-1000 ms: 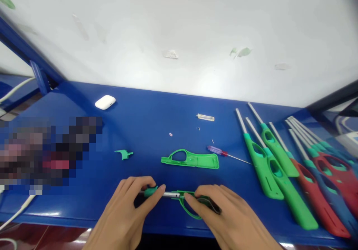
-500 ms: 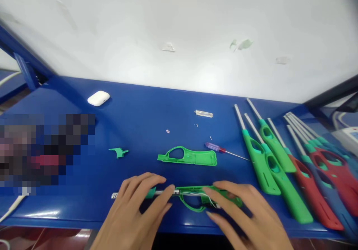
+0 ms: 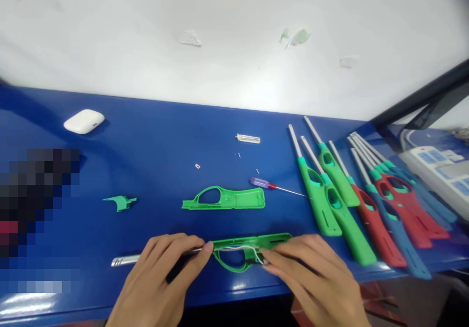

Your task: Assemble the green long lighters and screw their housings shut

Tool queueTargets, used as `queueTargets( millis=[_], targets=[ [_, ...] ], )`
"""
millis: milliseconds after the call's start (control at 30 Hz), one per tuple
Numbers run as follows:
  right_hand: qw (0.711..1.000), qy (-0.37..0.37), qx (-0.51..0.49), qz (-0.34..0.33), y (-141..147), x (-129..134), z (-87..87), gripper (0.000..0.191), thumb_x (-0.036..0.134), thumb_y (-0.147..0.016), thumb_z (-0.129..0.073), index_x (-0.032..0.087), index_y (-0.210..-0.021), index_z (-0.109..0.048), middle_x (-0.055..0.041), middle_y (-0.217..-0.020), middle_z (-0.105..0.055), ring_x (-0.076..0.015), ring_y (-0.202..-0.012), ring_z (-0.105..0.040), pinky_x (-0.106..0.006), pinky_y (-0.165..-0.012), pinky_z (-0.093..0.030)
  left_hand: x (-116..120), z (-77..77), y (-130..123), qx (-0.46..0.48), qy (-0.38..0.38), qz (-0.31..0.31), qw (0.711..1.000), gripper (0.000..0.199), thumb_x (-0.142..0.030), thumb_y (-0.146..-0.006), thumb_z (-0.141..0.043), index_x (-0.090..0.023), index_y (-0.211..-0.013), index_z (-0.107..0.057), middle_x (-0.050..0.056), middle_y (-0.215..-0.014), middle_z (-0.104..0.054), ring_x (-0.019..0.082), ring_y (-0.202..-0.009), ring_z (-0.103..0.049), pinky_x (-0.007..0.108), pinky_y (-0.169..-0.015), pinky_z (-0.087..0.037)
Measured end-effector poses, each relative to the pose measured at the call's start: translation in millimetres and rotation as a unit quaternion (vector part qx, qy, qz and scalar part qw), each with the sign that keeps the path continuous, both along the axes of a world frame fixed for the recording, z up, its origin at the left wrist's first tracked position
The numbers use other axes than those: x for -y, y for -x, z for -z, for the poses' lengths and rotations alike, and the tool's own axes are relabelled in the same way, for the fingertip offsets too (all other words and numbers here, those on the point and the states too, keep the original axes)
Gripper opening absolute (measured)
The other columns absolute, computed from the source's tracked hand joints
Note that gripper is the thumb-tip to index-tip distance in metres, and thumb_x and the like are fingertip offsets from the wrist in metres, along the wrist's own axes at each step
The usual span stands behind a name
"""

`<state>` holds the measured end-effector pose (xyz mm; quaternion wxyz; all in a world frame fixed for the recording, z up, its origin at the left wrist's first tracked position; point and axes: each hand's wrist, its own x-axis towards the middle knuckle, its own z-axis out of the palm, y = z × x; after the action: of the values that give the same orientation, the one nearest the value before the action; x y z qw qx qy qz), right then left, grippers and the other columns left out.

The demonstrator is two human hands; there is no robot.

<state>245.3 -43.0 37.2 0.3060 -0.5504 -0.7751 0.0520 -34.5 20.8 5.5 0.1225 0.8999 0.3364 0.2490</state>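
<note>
Fingers of the left hand (image 3: 159, 272) pinch 1 tube (image 3: 125, 260); right hand (image 3: 318, 272) pinches 1 wire (image 3: 245, 247); green shell (image 3: 251, 241) lies between them.

Loose casing half (image 3: 246, 200) lies behind the held half (image 3: 262, 240) — trigger piece (image 3: 121, 202) left, screwdriver (image 3: 262, 184) and lighters (image 3: 378, 230) right.

- Between your ten and eleven o'clock, a white rounded case (image 3: 84, 121).
- At your two, a white power strip (image 3: 437, 164).
- At your twelve, a white wall (image 3: 234, 75) bearing torn scraps (image 3: 301, 37).
- At your ten, something dark (image 3: 40, 195), pixelated.
</note>
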Motion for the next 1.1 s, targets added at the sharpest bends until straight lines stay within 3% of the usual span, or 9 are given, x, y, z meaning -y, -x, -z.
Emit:
queueTargets(
  millis=[267,500,733,833,933,1000,1100],
  targets=[
    [1.000,-0.002,-0.014,-0.017,-3,1,6.5,0.017,0.009,-0.097,-0.064,0.018,-0.105,-0.074,-0.0044,-0.096,-0.074,-0.0155,-0.084,-0.066,-0.031,-0.078,-0.052,3,4.4,2,-0.024,0.004,-0.001,1.000,0.050,0.003,-0.096,-0.045,-0.025,-0.134,-0.062,0.005,-0.123,-0.062,0.018,-0.115,-0.054,0.033,-0.098,-0.046],
    [1.000,-0.019,0.002,-0.023,-1,1,7.9,0.025,0.001,-0.096,-0.058,0.015,-0.107,-0.076,-0.0056,-0.095,-0.073,-0.0152,-0.081,-0.063,-0.031,-0.074,-0.047,3,2.3,-2,0.014,0.028,-0.005,1.000,0.051,0.005,-0.096,-0.044,-0.024,-0.134,-0.062,0.005,-0.124,-0.061,0.017,-0.117,-0.055,0.033,-0.098,-0.047],
    [0.996,-0.020,0.062,-0.057,-6,2,8.9,0.033,0.008,-0.106,-0.043,0.015,-0.117,-0.073,-0.0054,-0.099,-0.074,-0.0160,-0.084,-0.062,-0.033,-0.078,-0.045,3,0.0,-2,0.002,0.005,0.002,1.000,0.052,0.006,-0.095,-0.045,-0.024,-0.133,-0.063,0.004,-0.120,-0.066,0.018,-0.116,-0.056,0.038,-0.102,-0.043],
    [0.996,-0.032,0.072,-0.044,-4,1,8.3,0.025,0.014,-0.105,-0.051,0.017,-0.113,-0.074,-0.0029,-0.095,-0.075,-0.0156,-0.080,-0.064,-0.033,-0.077,-0.045,1,-8.8,-4,-0.018,-0.017,0.001,1.000,0.045,0.000,-0.097,-0.049,-0.026,-0.132,-0.063,0.001,-0.118,-0.069,0.018,-0.114,-0.057,0.038,-0.103,-0.040],
    [0.997,-0.042,0.061,-0.032,-1,-2,8.2,0.017,0.020,-0.102,-0.059,0.018,-0.109,-0.075,-0.0017,-0.091,-0.075,-0.0147,-0.076,-0.066,-0.032,-0.074,-0.047,-11,-21.4,4,-0.002,-0.044,-0.078,0.996,0.035,-0.019,-0.100,-0.057,-0.029,-0.134,-0.062,0.001,-0.121,-0.067,0.022,-0.114,-0.057,0.039,-0.098,-0.047],
    [0.997,-0.046,0.052,-0.037,0,-3,8.9,0.016,0.018,-0.102,-0.060,0.017,-0.110,-0.074,-0.0024,-0.092,-0.076,-0.0147,-0.077,-0.068,-0.032,-0.074,-0.048,-28,-28.2,19,-0.007,-0.070,-0.185,0.980,0.033,-0.027,-0.103,-0.053,-0.031,-0.135,-0.061,0.002,-0.128,-0.062,0.024,-0.115,-0.058,0.044,-0.098,-0.051],
    [0.997,-0.046,0.046,-0.046,-2,-3,11.1,0.017,0.016,-0.101,-0.060,0.017,-0.112,-0.073,-0.0032,-0.093,-0.076,-0.0151,-0.078,-0.069,-0.031,-0.073,-0.050,-55,-32.1,50,-0.107,-0.035,-0.274,0.955,0.046,-0.047,-0.104,-0.042,-0.026,-0.143,-0.055,0.003,-0.138,-0.054,0.031,-0.118,-0.060,0.051,-0.097,-0.055]
  ],
)
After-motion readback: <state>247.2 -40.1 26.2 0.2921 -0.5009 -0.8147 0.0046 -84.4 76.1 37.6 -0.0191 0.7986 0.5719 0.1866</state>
